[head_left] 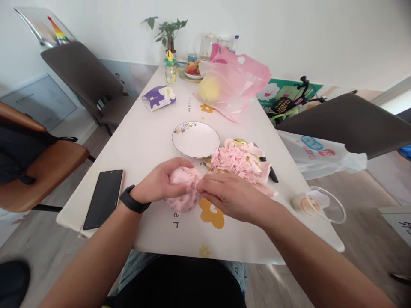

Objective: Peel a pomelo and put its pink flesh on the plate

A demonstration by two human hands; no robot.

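Observation:
My left hand [160, 182] curls around a round pink fruit [185, 188], likely a peeled pomelo, holding it just above the white table [144, 137]. My right hand [229, 194] pinches at the fruit's right side with fingertips pressed together on its pink pith. A black watch sits on my left wrist. A pile of pink peel pieces [239, 164] lies just behind my right hand.
An empty white plate [195, 139] stands behind the fruit. A black phone [104, 197] lies near the left edge. A pink plastic bag [236, 83] with a yellow fruit, a tissue pack [159, 97] and a fruit dish sit farther back. A clear bowl [323, 205] rests at the right edge.

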